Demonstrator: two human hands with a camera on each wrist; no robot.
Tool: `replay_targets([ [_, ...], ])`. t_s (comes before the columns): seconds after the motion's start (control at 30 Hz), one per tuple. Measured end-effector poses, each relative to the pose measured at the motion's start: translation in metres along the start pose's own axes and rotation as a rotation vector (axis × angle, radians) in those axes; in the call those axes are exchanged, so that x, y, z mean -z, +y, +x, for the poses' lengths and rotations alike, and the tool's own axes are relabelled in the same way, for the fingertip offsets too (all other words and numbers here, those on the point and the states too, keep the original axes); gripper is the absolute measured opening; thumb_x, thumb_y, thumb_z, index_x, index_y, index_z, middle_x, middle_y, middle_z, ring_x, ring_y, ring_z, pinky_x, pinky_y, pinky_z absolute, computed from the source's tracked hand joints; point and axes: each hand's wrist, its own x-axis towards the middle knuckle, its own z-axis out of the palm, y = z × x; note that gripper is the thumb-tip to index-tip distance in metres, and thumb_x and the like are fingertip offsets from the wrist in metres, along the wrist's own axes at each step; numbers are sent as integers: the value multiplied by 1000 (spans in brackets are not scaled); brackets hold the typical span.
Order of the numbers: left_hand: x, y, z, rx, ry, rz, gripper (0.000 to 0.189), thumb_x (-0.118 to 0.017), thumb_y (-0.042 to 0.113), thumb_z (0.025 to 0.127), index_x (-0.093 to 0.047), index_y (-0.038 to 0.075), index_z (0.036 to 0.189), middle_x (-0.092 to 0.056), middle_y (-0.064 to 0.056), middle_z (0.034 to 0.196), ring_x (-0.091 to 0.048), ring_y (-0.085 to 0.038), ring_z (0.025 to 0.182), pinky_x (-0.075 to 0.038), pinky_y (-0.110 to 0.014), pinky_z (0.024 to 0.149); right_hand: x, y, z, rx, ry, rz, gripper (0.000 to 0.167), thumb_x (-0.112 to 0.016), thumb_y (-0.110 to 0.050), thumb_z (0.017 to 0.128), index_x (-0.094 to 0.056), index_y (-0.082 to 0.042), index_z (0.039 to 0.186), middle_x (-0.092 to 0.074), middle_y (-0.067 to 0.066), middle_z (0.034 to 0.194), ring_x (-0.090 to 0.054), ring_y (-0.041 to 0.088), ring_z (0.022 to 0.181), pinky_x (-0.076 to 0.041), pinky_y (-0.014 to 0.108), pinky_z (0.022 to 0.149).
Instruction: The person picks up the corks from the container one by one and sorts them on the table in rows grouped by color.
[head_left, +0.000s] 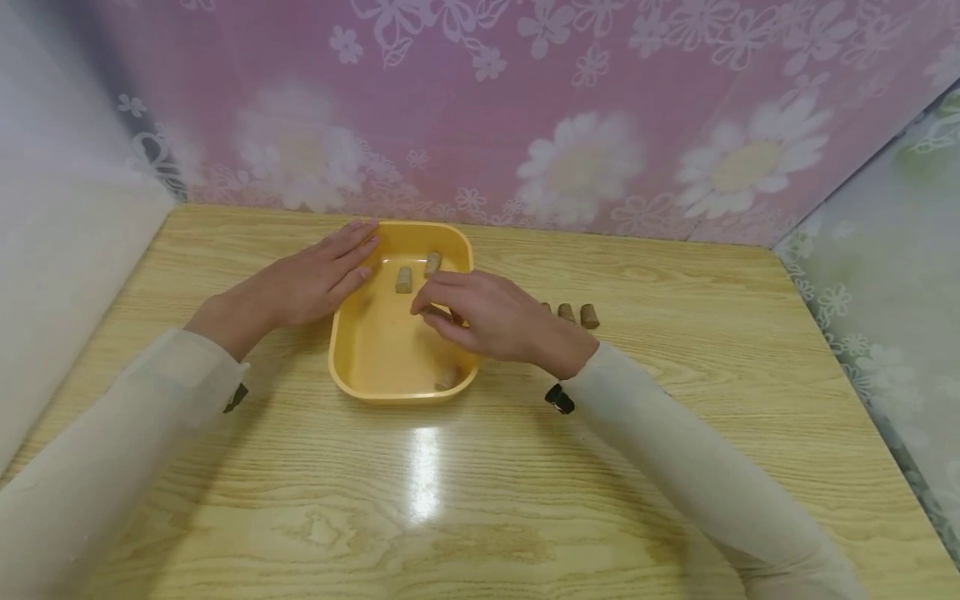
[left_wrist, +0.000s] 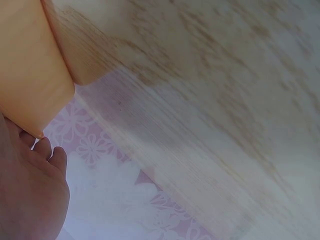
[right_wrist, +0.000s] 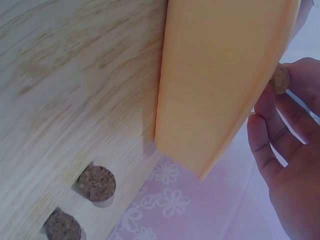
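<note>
A yellow plastic basin stands on the table, with a cork and another cork toward its back and one cork at its front right corner. My left hand rests on the basin's left rim, fingers stretched out toward the far corner. Over the basin's right side, my right hand pinches a cork between thumb and fingers. Part of that cork is hidden by the fingers in the head view. In the left wrist view, the left hand's fingers touch the basin's edge.
To the right of the basin several corks stand on the wood-grain table, among them a cork at the row's end; one is partly behind the right wrist. A pink flowered cloth hangs behind the table.
</note>
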Motion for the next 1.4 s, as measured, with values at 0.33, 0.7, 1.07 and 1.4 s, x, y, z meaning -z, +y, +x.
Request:
replay_targets([
  [0.33, 0, 1, 0, -2, 5, 9, 68, -23, 47, 121, -9, 11, 177, 5, -5, 186, 5, -33, 172, -11, -61, 138, 2, 8, -8, -16, -35, 70, 27, -70, -18, 109, -72, -9, 134, -73, 4, 132, -69, 14, 93, -59, 31, 82],
  [0.7, 0, 2, -1, 2, 1, 12, 71, -17, 53, 119, -7, 13, 177, 7, -3, 186, 5, -33, 172, -10, -61, 138, 7, 10, -15, -48, -36, 64, 39, -70, -4, 106, -65, -6, 145, -67, 8, 145, -73, 18, 103, -63, 34, 88],
  [1.07, 1, 4, -1, 4, -2, 5, 67, -24, 44, 121, -9, 10, 176, 8, -4, 185, 6, -33, 172, -10, -61, 138, 12, 12, -25, -76, 19, 40, 38, -74, -11, 105, -67, -11, 142, -67, 3, 141, -69, 15, 99, -58, 30, 82],
  [1.4, 0, 1, -1, -9, 5, 9, 65, -27, 40, 121, -7, 11, 177, 7, -6, 186, 7, -32, 172, -9, -60, 139, 17, 16, -37, -110, 99, 7, 41, -81, -18, 101, -69, -12, 139, -70, 2, 133, -70, 17, 102, -59, 34, 83],
])
